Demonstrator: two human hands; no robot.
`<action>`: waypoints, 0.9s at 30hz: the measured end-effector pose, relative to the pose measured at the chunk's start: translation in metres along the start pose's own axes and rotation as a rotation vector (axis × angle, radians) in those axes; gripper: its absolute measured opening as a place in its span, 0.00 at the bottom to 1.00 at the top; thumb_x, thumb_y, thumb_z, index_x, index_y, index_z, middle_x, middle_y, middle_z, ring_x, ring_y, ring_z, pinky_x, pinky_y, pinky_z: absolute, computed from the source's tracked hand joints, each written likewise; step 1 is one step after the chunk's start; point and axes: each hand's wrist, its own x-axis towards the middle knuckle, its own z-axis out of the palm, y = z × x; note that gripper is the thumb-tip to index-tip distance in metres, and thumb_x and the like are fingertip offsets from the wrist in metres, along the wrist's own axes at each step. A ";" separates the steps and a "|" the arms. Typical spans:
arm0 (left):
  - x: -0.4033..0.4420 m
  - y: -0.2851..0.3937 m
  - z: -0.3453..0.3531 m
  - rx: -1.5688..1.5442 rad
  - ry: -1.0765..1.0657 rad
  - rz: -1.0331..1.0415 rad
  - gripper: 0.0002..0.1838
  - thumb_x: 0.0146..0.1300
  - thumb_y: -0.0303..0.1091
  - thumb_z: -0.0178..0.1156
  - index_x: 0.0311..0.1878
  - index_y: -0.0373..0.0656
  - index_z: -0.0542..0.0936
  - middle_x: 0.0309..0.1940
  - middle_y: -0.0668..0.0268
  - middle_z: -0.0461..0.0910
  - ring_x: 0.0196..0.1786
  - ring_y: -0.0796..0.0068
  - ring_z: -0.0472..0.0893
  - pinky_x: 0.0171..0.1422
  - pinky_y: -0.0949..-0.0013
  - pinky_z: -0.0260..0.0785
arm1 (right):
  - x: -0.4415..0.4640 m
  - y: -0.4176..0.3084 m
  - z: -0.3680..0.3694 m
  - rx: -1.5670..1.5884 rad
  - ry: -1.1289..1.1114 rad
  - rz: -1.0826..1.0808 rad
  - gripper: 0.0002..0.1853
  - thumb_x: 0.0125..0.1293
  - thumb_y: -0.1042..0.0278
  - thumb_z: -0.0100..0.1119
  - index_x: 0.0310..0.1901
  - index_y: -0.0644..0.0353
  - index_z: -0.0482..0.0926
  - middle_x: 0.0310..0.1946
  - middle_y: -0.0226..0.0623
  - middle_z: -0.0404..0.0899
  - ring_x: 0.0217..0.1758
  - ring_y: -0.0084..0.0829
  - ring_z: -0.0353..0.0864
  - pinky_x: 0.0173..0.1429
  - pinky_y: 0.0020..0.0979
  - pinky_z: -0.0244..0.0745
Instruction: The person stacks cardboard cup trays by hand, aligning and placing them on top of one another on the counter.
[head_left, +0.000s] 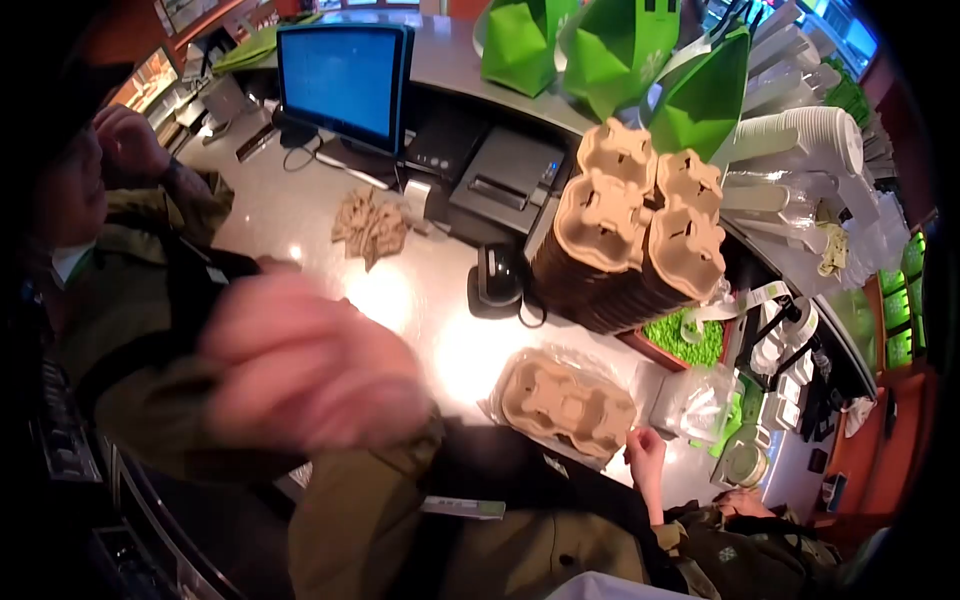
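Large and smeared by motion, my left hand (315, 370) is raised over the near left part of the counter; its fingers cannot be made out. My right hand (645, 455) has its fingers drawn together beside the right end of a brown cardboard cup carrier (568, 400). That carrier lies in clear plastic wrap on the counter. Whatever is between the right fingers is too small to tell. Behind the wrapped carrier rise tall stacks of similar cup carriers (605, 215).
A co-worker (130, 240) at the left holds a hand near the head. On the counter (260, 200) are a monitor (340, 80), a printer (502, 180), a black scanner (497, 275) and crumpled brown paper (370, 228). Green bags (612, 55) and cups (800, 140) stand behind.
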 end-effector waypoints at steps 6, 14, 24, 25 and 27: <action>-0.171 -0.085 -0.026 0.616 -0.629 -0.420 0.05 0.54 0.30 0.56 0.29 0.38 0.74 0.26 0.59 0.73 0.30 0.67 0.75 0.34 0.69 0.68 | 0.015 0.014 -0.006 0.022 0.001 0.176 0.07 0.50 0.72 0.59 0.20 0.60 0.72 0.12 0.24 0.66 0.11 0.15 0.60 0.14 0.18 0.53; -0.175 -0.113 -0.045 0.458 -0.668 -0.904 0.03 0.53 0.26 0.56 0.28 0.36 0.74 0.17 0.64 0.76 0.24 0.78 0.77 0.28 0.75 0.68 | -0.007 0.011 -0.016 0.131 -0.033 0.134 0.06 0.51 0.73 0.58 0.23 0.65 0.73 0.15 0.26 0.69 0.16 0.16 0.64 0.20 0.19 0.58; -0.118 -0.044 0.003 0.476 -0.777 -0.735 0.04 0.54 0.26 0.54 0.30 0.34 0.73 0.20 0.67 0.72 0.24 0.82 0.68 0.31 0.77 0.62 | -0.032 -0.016 -0.018 0.332 0.083 -0.152 0.04 0.58 0.74 0.52 0.28 0.62 0.69 0.22 0.27 0.69 0.21 0.15 0.64 0.25 0.18 0.60; -0.120 -0.040 0.006 0.489 -0.759 -0.679 0.04 0.54 0.25 0.54 0.30 0.34 0.73 0.21 0.67 0.72 0.25 0.81 0.69 0.31 0.77 0.62 | -0.032 -0.017 -0.018 0.397 0.089 -0.198 0.02 0.59 0.75 0.51 0.32 0.62 0.69 0.26 0.28 0.70 0.24 0.16 0.67 0.28 0.18 0.63; -0.120 -0.034 0.012 0.501 -0.714 -0.534 0.03 0.54 0.24 0.54 0.30 0.34 0.72 0.23 0.66 0.72 0.25 0.81 0.69 0.31 0.77 0.63 | -0.030 -0.020 -0.017 0.435 0.113 -0.235 0.03 0.59 0.74 0.51 0.34 0.62 0.69 0.28 0.28 0.71 0.27 0.16 0.68 0.32 0.18 0.64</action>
